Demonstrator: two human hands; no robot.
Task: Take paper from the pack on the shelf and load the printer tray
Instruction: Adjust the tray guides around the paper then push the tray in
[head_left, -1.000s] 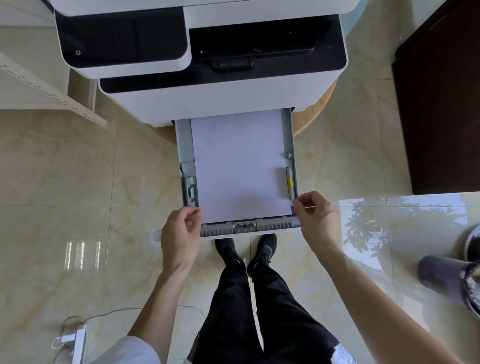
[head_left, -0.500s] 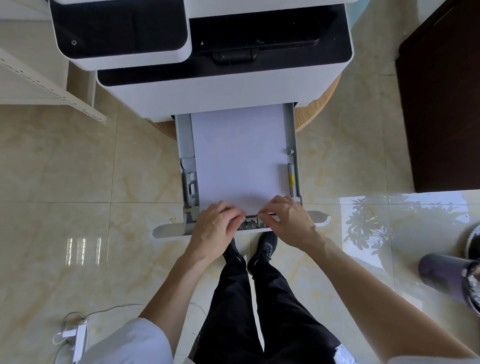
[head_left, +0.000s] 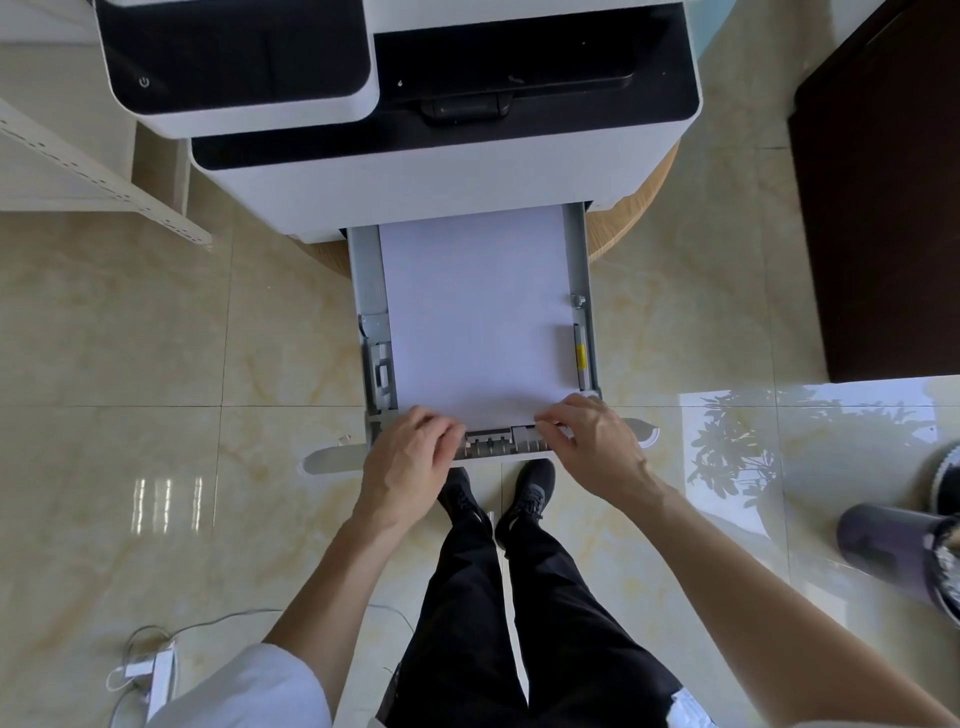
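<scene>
A white and black printer (head_left: 415, 171) stands on a round wooden stand. Its grey paper tray (head_left: 584, 260) is pulled out toward me, and a white stack of paper (head_left: 472, 306) lies flat inside it. My left hand (head_left: 410, 457) rests on the tray's front left edge, fingers curled over the near end of the paper. My right hand (head_left: 592, 441) rests on the front right edge, fingertips on the paper's near edge. Whether either hand grips anything is hidden by the fingers. The paper pack is out of view.
A pale shelf frame (head_left: 104, 176) stands at the left of the printer. A dark cabinet (head_left: 878, 208) is at the right. A purple cylinder (head_left: 893, 551) lies at the far right. A white power strip with cable (head_left: 156, 675) sits on the tiled floor at lower left.
Both hands moved from the tray's outer front corners inward to its front edge, then spread slightly apart. The view shifted a little closer to the printer.
</scene>
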